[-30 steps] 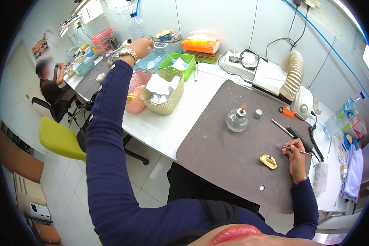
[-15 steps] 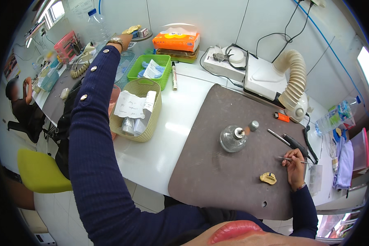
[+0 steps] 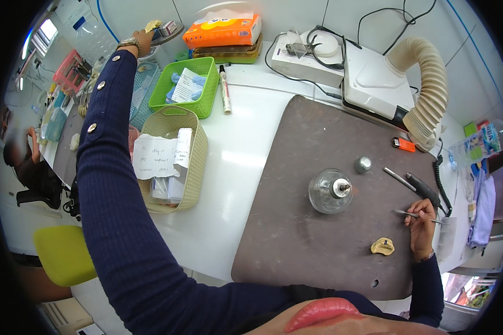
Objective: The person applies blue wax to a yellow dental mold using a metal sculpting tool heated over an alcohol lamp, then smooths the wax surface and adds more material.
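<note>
My left arm stretches far to the back left, and my left hand (image 3: 143, 40) is at a small round stand (image 3: 170, 34), by a pale yellow piece (image 3: 152, 25). Its fingertips are too hidden to show whether they grip it. At the right of the brown mat, my right hand (image 3: 421, 223) is closed around a thin metal carver (image 3: 406, 213), its flat tip pointing left. A yellow dental cast (image 3: 382, 246) lies on the mat just left of that hand. Farther in stands a glass spirit lamp (image 3: 325, 192), uncapped, with its metal cap (image 3: 362, 164) beside it.
A black-handled tool (image 3: 422, 187) and orange lighter (image 3: 403, 144) lie near a white machine with a ribbed hose (image 3: 430, 84). Beside my left arm are a beige basket (image 3: 198, 162), green basket (image 3: 209, 92) and marker (image 3: 225, 92). Another person (image 3: 31, 162) sits far left.
The view has shifted, so the mat's things sit slightly farther right. My left hand stays at the round stand; my right hand keeps the carver beside the cast.
</note>
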`<state>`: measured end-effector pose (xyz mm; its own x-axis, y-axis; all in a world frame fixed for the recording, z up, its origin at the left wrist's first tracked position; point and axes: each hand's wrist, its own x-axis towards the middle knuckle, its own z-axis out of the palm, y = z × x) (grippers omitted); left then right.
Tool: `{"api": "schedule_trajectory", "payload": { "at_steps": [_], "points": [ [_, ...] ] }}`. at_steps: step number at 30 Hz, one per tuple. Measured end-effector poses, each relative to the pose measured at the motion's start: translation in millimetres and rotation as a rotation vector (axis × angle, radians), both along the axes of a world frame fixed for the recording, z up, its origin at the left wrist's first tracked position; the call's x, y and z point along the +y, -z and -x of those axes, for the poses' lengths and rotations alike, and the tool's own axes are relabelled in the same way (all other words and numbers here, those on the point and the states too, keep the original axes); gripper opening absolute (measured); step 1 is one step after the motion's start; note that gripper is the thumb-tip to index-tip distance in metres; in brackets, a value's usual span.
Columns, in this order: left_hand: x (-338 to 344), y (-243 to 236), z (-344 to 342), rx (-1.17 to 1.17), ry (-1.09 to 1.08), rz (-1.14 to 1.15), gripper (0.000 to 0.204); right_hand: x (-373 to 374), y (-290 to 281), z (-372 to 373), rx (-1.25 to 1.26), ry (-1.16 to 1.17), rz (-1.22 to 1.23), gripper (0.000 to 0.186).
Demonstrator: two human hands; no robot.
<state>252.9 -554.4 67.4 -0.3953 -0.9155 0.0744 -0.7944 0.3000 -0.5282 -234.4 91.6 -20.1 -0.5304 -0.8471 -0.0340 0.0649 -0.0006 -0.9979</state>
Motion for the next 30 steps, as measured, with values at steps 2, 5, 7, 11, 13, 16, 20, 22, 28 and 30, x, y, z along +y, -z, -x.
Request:
{"api": "schedule_trajectory", "payload": {
  "at_steps": [2, 5, 7, 11, 13, 16, 20, 22, 28, 30],
  "points": [
    [-6, 5, -1, 0.026, -0.015, 0.012, 0.062, 0, -1, 0, -0.004, 0.001, -0.010, 0.021],
    [-11, 10, -3, 0.071, 0.018, 0.030, 0.060, 0, 0, 0, -0.002, -0.004, -0.008, 0.021],
    [-13, 10, -7, 0.122, 0.031, 0.052, 0.058, -1, 1, 0, -0.005, 0.009, -0.001, 0.021],
    [-11, 13, -4, 0.223, 0.022, 0.065, 0.053, 1, 0, 0, -0.007, 0.002, 0.005, 0.020],
    [-11, 10, -10, 0.265, 0.017, 0.065, 0.052, -1, 0, -1, -0.007, -0.002, 0.014, 0.019],
    [-9, 10, 0, 0.354, 0.002, 0.036, 0.050, -1, 0, -1, -0.008, 0.007, 0.021, 0.019],
    [1, 7, 15, 0.399, -0.062, 0.001, 0.047, 0, -2, -4, -0.002, 0.025, 0.013, 0.018],
    [5, 10, 19, 0.406, -0.048, 0.031, 0.046, 0, -2, -3, 0.002, 0.023, 0.010, 0.018],
    [-8, 15, 12, 0.454, -0.019, 0.093, 0.046, 0, -1, -4, -0.001, 0.029, 0.009, 0.018],
    [-7, 13, 6, 0.372, 0.019, 0.091, 0.047, 0, 0, -3, 0.000, 0.032, 0.008, 0.018]
  ]
}}
